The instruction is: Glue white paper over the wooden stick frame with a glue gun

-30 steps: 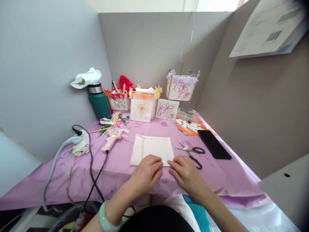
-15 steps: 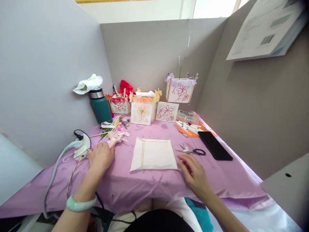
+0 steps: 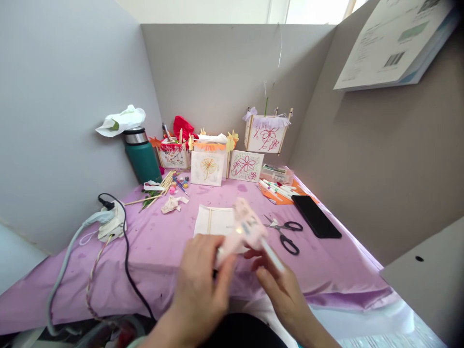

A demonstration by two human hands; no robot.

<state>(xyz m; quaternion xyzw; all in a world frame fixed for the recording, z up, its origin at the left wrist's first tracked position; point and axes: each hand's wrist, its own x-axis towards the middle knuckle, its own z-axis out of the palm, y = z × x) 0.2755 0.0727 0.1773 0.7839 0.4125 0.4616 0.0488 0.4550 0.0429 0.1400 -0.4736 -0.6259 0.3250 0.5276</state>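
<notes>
Head view: pink glue gun (image 3: 243, 231) raised above purple table (image 3: 163, 251), over white paper panel (image 3: 213, 222). Left hand (image 3: 201, 285) clamped on gun grip; right hand (image 3: 279, 285) fingers pinched on white glue stick (image 3: 272, 255) at gun rear.

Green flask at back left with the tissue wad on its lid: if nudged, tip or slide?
The green flask is tall on a narrow base, standing on a soft purple cloth, so a high nudge would probably tip it rather than slide it. Its round body would likely roll afterwards. The tissue wad looks loosely perched and would probably fall first.
</notes>
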